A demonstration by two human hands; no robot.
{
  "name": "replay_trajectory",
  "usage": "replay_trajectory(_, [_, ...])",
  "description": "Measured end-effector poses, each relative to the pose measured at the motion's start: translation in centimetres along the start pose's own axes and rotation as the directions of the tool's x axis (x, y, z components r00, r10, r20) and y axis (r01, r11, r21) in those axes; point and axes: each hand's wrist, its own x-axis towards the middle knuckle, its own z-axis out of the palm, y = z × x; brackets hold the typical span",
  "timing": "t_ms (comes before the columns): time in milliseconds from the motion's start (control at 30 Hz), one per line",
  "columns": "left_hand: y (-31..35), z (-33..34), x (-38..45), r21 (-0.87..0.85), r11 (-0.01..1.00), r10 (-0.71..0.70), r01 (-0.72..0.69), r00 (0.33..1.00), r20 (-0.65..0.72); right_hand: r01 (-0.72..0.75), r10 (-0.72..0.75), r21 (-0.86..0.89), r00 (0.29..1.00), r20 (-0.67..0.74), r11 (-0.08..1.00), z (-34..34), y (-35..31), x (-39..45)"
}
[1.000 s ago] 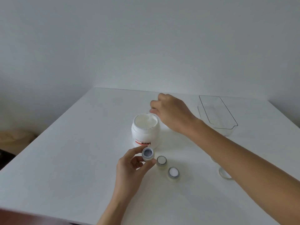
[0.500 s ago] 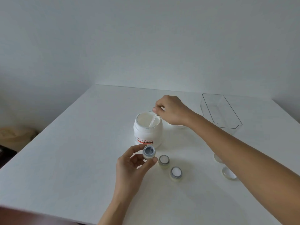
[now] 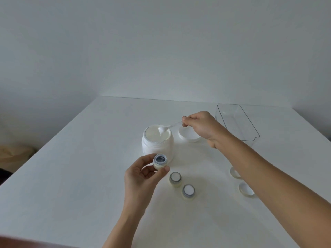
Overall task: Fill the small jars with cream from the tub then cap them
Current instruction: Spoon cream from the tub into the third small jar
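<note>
The open white cream tub (image 3: 157,144) stands mid-table. My right hand (image 3: 200,127) pinches a small clear spoon (image 3: 165,128) whose bowl carries a blob of cream just above the tub's mouth. In front of the tub, my left hand (image 3: 141,178) holds a small jar (image 3: 160,161) upright; it looks nearly empty inside. Two more small jars, one (image 3: 175,179) and another (image 3: 188,192), stand on the table filled with white cream, uncapped. Two small caps, one (image 3: 234,173) partly hidden by my right forearm and another (image 3: 246,191), lie to the right.
The tub's white lid (image 3: 189,136) lies upside down behind and right of the tub, under my right hand. A clear plastic tray (image 3: 238,120) sits at the far right. The white table (image 3: 80,167) ends at a wall at the back.
My right hand took up the spoon, dipped it in the tub and has lifted it out loaded with cream. The left hand keeps holding its jar, raised slightly.
</note>
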Motion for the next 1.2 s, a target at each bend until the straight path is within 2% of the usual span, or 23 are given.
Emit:
replay_trajectory(67, [0.0, 0.2, 0.2, -0.007, 1.000, -0.003, 0.003, 1.000, -0.010, 0.001, -0.002, 0.020, 1.000, 0.021, 1.000, -0.2, 0.1, -1.0])
replay_trajectory(167, [0.0, 0.4, 0.3, -0.021, 1.000, -0.008, 0.007, 1.000, -0.014, 0.057, -0.057, -0.030, 0.998, -0.017, 0.998, 0.1, 0.8, -2.6])
replay_trajectory(300, [0.0, 0.7, 0.2, -0.051, 0.999, -0.014, 0.015, 1.000, 0.004, 0.216, -0.228, -0.163, 0.972, -0.061, 0.963, 0.6, 1.6, -4.4])
replay_trajectory(400, [0.0, 0.7, 0.2, -0.058, 0.998, -0.021, 0.021, 1.000, 0.010, 0.350, -0.410, -0.369, 0.907, -0.097, 0.861, 1.3, 2.3, -5.2])
replay_trajectory(500, [0.0, 0.6, 0.2, -0.069, 0.997, -0.031, 0.031, 0.999, 0.007, 0.489, -0.622, -0.527, 0.776, -0.101, 0.695, 1.9, 2.5, -5.9])
replay_trajectory(600, [0.1, 0.6, 0.1, -0.088, 0.995, -0.034, 0.036, 0.999, 0.023, 0.614, -0.837, -0.702, 0.545, 0.046, 0.362, 1.7, 2.9, -6.8])
replay_trajectory(667, [0.1, 0.4, 0.1, -0.104, 0.994, -0.034, 0.038, 0.999, 0.038, 0.645, -0.902, -0.753, 0.390, 0.182, 0.127, 1.3, 3.8, -7.2])
replay_trajectory(700, [0.2, 0.3, 0.1, -0.108, 0.993, -0.037, 0.041, 0.998, 0.041, 0.644, -0.913, -0.764, 0.341, 0.226, 0.051, 1.0, 4.3, -7.3])
replay_trajectory(767, [0.1, 0.2, 0.2, -0.104, 0.993, -0.043, 0.047, 0.998, 0.038, 0.629, -0.926, -0.777, 0.275, 0.259, -0.030, 0.4, 4.9, -7.4])
replay_trajectory(900, [-0.1, 0.2, 0.2, -0.096, 0.994, -0.047, 0.050, 0.998, 0.039, 0.604, -0.941, -0.794, 0.228, 0.249, -0.064, -0.7, 5.3, -7.5])
replay_trajectory(1033, [-0.1, 0.1, 0.2, -0.099, 0.994, -0.043, 0.046, 0.998, 0.038, 0.589, -0.950, -0.806, 0.220, 0.223, -0.053, -1.2, 5.6, -7.6])
replay_trajectory(1100, [-0.1, 0.2, 0.2, -0.104, 0.994, -0.043, 0.046, 0.998, 0.034, 0.596, -0.961, -0.803, 0.218, 0.169, -0.006, -1.3, 5.4, -7.4])
replay_trajectory(1200, [-0.2, 0.2, 0.1, -0.098, 0.995, -0.036, 0.038, 0.999, 0.017, 0.619, -0.968, -0.769, 0.252, 0.002, 0.160, -1.3, 4.5, -7.0])
